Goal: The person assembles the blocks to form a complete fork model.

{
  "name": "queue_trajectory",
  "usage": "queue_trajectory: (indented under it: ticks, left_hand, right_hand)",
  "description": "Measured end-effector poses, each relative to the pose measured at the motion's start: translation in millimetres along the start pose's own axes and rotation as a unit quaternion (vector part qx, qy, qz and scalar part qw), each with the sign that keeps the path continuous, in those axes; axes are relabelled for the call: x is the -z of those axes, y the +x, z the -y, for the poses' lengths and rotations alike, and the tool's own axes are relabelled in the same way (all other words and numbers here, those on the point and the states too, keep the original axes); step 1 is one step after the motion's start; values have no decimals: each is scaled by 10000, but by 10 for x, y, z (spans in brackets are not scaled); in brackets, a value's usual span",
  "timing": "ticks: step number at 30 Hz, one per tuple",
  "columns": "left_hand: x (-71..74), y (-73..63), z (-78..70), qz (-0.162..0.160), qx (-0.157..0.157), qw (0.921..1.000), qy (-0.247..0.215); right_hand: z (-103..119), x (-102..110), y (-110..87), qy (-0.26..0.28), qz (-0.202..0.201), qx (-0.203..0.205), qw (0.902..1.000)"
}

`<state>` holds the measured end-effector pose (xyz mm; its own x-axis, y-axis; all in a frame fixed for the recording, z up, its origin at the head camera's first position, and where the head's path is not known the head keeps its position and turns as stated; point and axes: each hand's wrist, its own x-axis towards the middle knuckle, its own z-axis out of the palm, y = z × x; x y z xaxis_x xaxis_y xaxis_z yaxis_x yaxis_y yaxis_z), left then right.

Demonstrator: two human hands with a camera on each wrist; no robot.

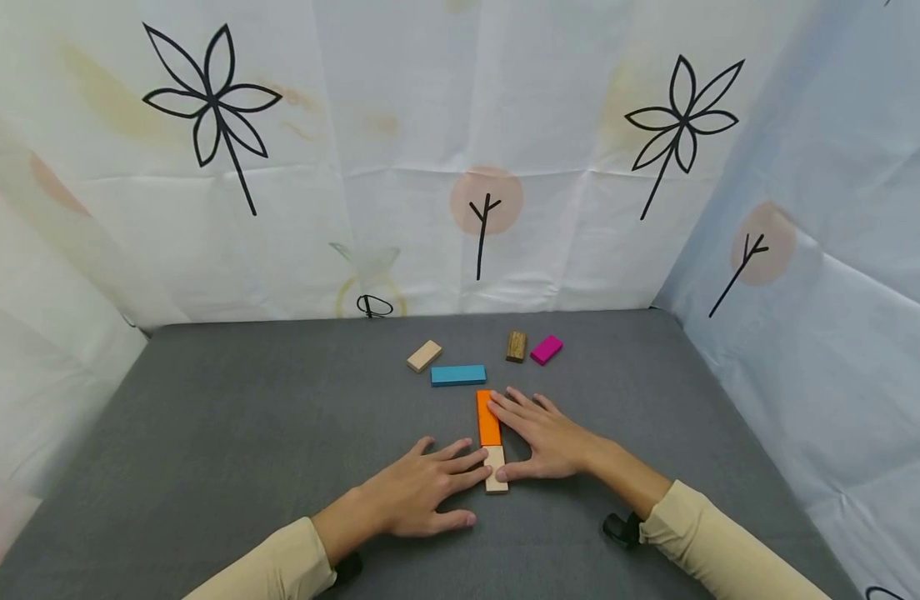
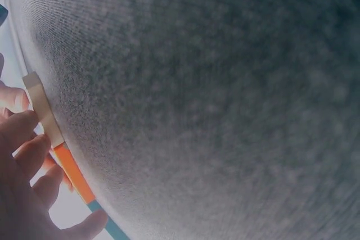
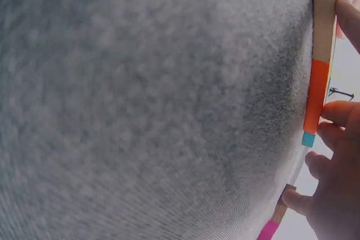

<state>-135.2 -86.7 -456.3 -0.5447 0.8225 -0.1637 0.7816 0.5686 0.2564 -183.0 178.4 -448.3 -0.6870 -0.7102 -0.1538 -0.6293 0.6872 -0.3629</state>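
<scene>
An orange block (image 1: 488,418) and a pale wooden block (image 1: 495,482) lie end to end on the grey table, forming one straight strip. My left hand (image 1: 424,487) reaches in from the left with fingers spread, its fingertips at the pale block's left edge. From the right, my right hand (image 1: 553,442) touches the strip: the thumb is at the pale block, the index fingertip at the orange block's upper right edge. In the right wrist view, the orange block (image 3: 317,96) adjoins the pale block (image 3: 323,21) end to end.
Beyond the strip lies a blue block (image 1: 458,376), crosswise to it. Farther back are a light wooden block (image 1: 424,356), a dark brown block (image 1: 516,347) and a magenta block (image 1: 546,350). White printed fabric (image 1: 415,167) walls the grey table (image 1: 242,417) at the back and sides.
</scene>
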Motion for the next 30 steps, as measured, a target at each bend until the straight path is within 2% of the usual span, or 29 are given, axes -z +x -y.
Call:
queue_trajectory:
  ticks: [10, 30]
  left_hand:
    - [6, -12, -1, -32, -30, 10000, -7]
    - [14, 16, 10, 91, 31, 9998, -150]
  right_hand:
    - [20, 9, -7, -36, -26, 263, 9996]
    - [28, 4, -21, -175, -47, 291, 9994]
